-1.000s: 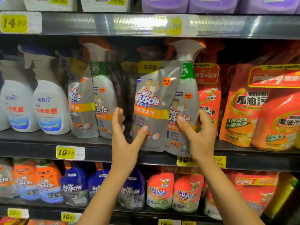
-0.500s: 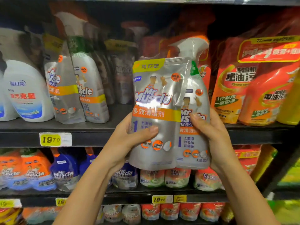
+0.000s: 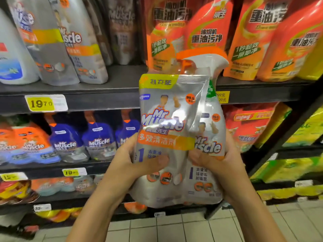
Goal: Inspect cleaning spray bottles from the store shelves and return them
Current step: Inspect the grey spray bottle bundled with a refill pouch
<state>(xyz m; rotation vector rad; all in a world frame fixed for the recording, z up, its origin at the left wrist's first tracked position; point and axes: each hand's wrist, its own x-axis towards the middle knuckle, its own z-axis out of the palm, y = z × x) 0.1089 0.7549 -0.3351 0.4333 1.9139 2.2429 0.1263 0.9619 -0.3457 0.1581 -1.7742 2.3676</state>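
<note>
The left grip [image 3: 129, 159] curls round the lower left edge of the spray bottle pack [image 3: 171, 119], thumb across its front. The right grip [image 3: 220, 165] clasps its lower right side. The pack is upright, clear of the shelf [image 3: 111, 89], so this looks like the inspection step. The next move calls for lifting it back onto the shelf.

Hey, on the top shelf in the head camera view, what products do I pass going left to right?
Left to right: white bottle with blue label → grey Mr Muscle packs → orange pouches → yellow pack at the right edge. The held Mr Muscle pack overlaps the shelf, so it is left out.
</note>
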